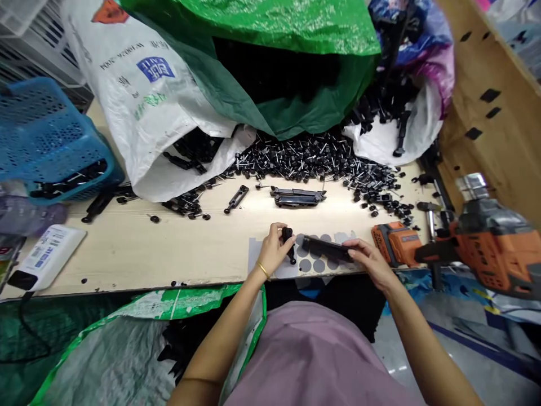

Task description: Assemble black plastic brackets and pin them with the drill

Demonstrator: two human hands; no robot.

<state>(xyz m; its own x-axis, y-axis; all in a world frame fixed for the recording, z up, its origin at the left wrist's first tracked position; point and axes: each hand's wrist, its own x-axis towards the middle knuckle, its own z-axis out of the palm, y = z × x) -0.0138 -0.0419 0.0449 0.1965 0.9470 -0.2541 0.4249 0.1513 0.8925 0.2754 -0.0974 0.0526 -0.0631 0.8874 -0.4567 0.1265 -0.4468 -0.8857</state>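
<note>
Between the thumb and fingers of my left hand [274, 251] is a small black plastic piece with a round knob end [291, 255], held near the table's front edge. My right hand [369, 260] grips one end of a longer black plastic bar [327, 248], which points left toward the small piece; the two look apart. Beneath them lies a grey sheet with round dots [305, 265]. Farther back on the table rest a black bracket-like part [298, 197] and a short black jointed piece [236, 199].
Behind is a heap of black-headed screws [304, 158] under a green sack [262, 34]. A white sack [147, 113] and a blue basket [54, 141] stand left, near a white power strip [48, 256]. An orange cordless power tool [494, 242] lies right, beside a wooden board [486, 113].
</note>
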